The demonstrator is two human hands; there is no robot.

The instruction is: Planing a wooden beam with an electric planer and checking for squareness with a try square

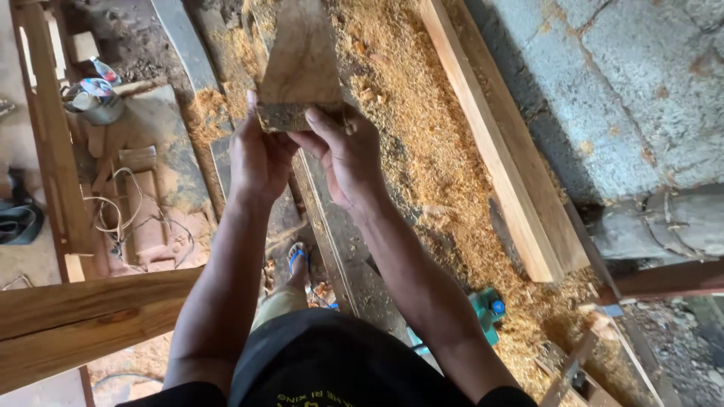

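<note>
Both hands grip the near end of a flat wooden board (300, 64) held up in the middle of the scene: the left hand (260, 154) clasps its left corner, and the right hand (343, 154) wraps fingers over its rough end edge. Sawdust (422, 143) covers the ground to the right, where a long timber beam (498, 151) lies, with a green power tool (486, 313) nearer.

Both hands grip near end of tapered wooden board (300, 56), board pointing away from body. Left hand (259, 154) clasps left edge, right hand (345, 154) wraps end from right, fingers (324, 124) over end face. Sawdust (422, 143) spread right of right hand, long timber plank (498, 143) beyond it. Sandalled foot (297, 260) below hands. Green power tool (486, 313) near right forearm.
</note>
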